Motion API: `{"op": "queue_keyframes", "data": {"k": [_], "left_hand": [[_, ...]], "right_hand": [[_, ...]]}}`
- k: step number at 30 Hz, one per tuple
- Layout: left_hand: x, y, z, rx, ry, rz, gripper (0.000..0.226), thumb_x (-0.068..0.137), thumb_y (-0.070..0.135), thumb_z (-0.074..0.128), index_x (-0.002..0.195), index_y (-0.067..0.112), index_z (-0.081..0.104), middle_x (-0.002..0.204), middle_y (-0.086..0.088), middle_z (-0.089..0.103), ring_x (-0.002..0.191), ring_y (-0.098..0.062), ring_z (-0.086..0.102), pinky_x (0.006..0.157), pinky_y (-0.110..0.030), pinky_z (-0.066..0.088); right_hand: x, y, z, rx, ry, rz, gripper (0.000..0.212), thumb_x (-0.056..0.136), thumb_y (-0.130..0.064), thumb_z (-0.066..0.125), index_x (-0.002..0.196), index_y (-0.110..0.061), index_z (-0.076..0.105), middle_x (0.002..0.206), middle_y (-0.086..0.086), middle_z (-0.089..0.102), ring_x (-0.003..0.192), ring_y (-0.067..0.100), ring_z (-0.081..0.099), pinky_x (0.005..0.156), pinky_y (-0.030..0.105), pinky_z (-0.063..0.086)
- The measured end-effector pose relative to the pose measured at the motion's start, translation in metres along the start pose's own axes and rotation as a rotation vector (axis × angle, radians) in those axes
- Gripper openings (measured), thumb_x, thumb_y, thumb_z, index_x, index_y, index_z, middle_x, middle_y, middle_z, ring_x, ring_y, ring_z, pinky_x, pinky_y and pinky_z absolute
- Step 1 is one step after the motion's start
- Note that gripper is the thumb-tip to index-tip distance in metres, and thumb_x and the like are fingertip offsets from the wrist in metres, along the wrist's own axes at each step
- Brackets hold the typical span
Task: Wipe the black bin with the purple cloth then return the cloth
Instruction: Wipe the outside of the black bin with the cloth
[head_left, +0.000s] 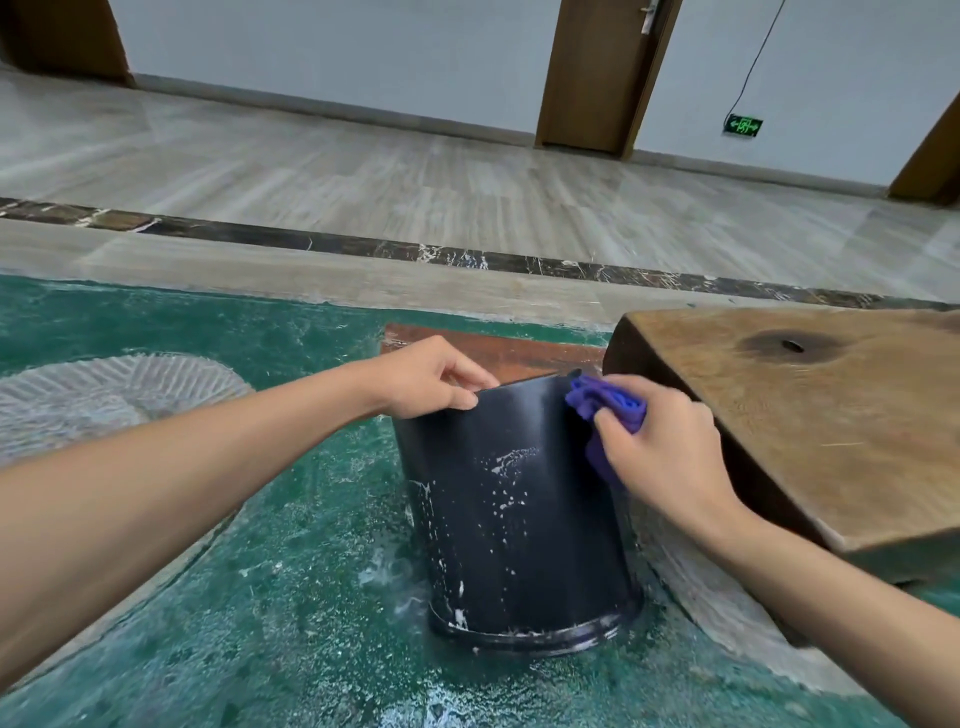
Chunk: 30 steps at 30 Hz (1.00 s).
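Observation:
The black bin (519, 509) stands upside down on the green floor, its rim at the bottom, with white specks and smears on its side. My left hand (431, 379) grips the bin's upper left edge, fingers curled over it. My right hand (660, 447) holds the bunched purple cloth (602, 410) and presses it against the bin's upper right side.
A thick wooden slab table (810, 410) juts in close at the right, right beside the bin and my right hand. A reddish-brown board (519, 353) lies behind the bin. The worn green floor (291, 597) spreads around; beyond lie pale tiles, a wall and brown doors.

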<state>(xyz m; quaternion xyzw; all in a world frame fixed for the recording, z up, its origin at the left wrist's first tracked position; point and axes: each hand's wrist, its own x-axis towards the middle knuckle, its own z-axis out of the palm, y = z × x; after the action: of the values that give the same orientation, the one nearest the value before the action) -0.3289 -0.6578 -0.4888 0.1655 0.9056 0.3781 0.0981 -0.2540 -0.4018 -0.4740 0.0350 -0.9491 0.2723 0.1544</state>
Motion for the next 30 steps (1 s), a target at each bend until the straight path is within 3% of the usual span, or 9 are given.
{"op": "queue_keyframes", "data": {"k": [2, 5, 9, 13, 16, 20, 25, 28, 30], "left_hand": [[-0.006, -0.007, -0.003, -0.003, -0.015, -0.016, 0.034, 0.093, 0.006, 0.061, 0.113, 0.03, 0.075, 0.114, 0.015, 0.073, 0.104, 0.009, 0.064, 0.101, -0.018, 0.045], [-0.013, -0.004, 0.012, -0.03, 0.014, 0.015, 0.04, 0.096, 0.001, 0.05, 0.103, 0.028, 0.079, 0.108, 0.018, 0.075, 0.094, 0.016, 0.063, 0.087, -0.008, 0.047], [-0.02, 0.011, 0.045, -0.362, 0.148, 0.01, 0.053, 0.088, -0.006, 0.038, 0.088, 0.024, 0.081, 0.089, -0.001, 0.079, 0.081, -0.015, 0.075, 0.069, -0.028, 0.06], [-0.024, 0.01, 0.065, -0.47, 0.325, 0.077, 0.041, 0.084, 0.002, 0.048, 0.108, 0.016, 0.078, 0.093, -0.009, 0.075, 0.076, -0.029, 0.064, 0.071, -0.04, 0.051], [-0.021, 0.008, 0.067, -0.384, 0.386, 0.087, 0.029, 0.092, 0.003, 0.058, 0.118, 0.009, 0.072, 0.087, -0.011, 0.062, 0.077, -0.016, 0.056, 0.077, -0.037, 0.05], [-0.012, 0.003, 0.051, -0.309, 0.402, 0.031, 0.032, 0.091, 0.007, 0.063, 0.122, 0.007, 0.067, 0.098, -0.014, 0.074, 0.088, -0.013, 0.062, 0.096, -0.032, 0.05], [-0.014, -0.022, 0.023, -0.278, 0.367, -0.049, 0.037, 0.087, 0.005, 0.063, 0.124, 0.01, 0.068, 0.067, 0.003, 0.061, 0.052, 0.001, 0.044, 0.056, -0.009, 0.039], [-0.015, -0.04, 0.007, -0.216, 0.336, -0.078, 0.037, 0.09, 0.007, 0.062, 0.126, 0.014, 0.067, 0.059, 0.012, 0.057, 0.05, 0.001, 0.039, 0.052, -0.014, 0.035], [-0.018, -0.045, 0.001, -0.18, 0.295, -0.083, 0.036, 0.092, 0.011, 0.061, 0.127, 0.017, 0.066, 0.064, 0.009, 0.062, 0.055, -0.001, 0.043, 0.056, -0.017, 0.039]], "right_hand": [[0.015, -0.004, 0.003, -0.04, 0.017, -0.021, 0.037, 0.087, -0.028, 0.058, 0.123, -0.033, 0.067, 0.098, -0.002, 0.077, 0.099, 0.031, 0.069, 0.075, 0.035, 0.05], [0.016, -0.012, 0.018, -0.153, 0.03, -0.144, 0.038, 0.091, -0.029, 0.058, 0.128, -0.032, 0.061, 0.101, 0.002, 0.076, 0.096, 0.038, 0.068, 0.072, 0.039, 0.049], [0.012, -0.019, 0.039, -0.236, 0.053, -0.259, 0.039, 0.093, -0.031, 0.056, 0.132, -0.029, 0.056, 0.099, 0.005, 0.075, 0.088, 0.04, 0.068, 0.063, 0.038, 0.045], [0.023, -0.015, 0.048, -0.204, -0.045, -0.192, 0.026, 0.093, -0.029, 0.053, 0.118, -0.027, 0.061, 0.09, 0.004, 0.074, 0.086, 0.036, 0.067, 0.063, 0.036, 0.049], [0.019, -0.012, 0.056, -0.181, -0.117, -0.211, 0.026, 0.093, -0.029, 0.053, 0.118, -0.027, 0.06, 0.088, 0.002, 0.073, 0.084, 0.032, 0.067, 0.065, 0.036, 0.049], [0.009, -0.008, 0.067, -0.172, -0.137, -0.299, 0.037, 0.089, -0.03, 0.058, 0.126, -0.03, 0.06, 0.089, 0.002, 0.075, 0.083, 0.033, 0.068, 0.061, 0.035, 0.044], [-0.024, 0.005, 0.082, -0.261, -0.325, -0.456, 0.033, 0.09, -0.038, 0.054, 0.121, -0.028, 0.051, 0.114, 0.002, 0.068, 0.089, 0.038, 0.067, 0.068, 0.041, 0.055], [-0.044, 0.02, 0.084, -0.346, -0.459, -0.53, 0.037, 0.092, -0.048, 0.042, 0.124, -0.03, 0.049, 0.131, -0.001, 0.061, 0.096, 0.032, 0.068, 0.074, 0.04, 0.057], [-0.047, 0.026, 0.077, -0.272, -0.461, -0.49, 0.044, 0.086, -0.049, 0.04, 0.127, -0.034, 0.049, 0.126, -0.009, 0.067, 0.097, 0.024, 0.07, 0.075, 0.036, 0.057]]}}
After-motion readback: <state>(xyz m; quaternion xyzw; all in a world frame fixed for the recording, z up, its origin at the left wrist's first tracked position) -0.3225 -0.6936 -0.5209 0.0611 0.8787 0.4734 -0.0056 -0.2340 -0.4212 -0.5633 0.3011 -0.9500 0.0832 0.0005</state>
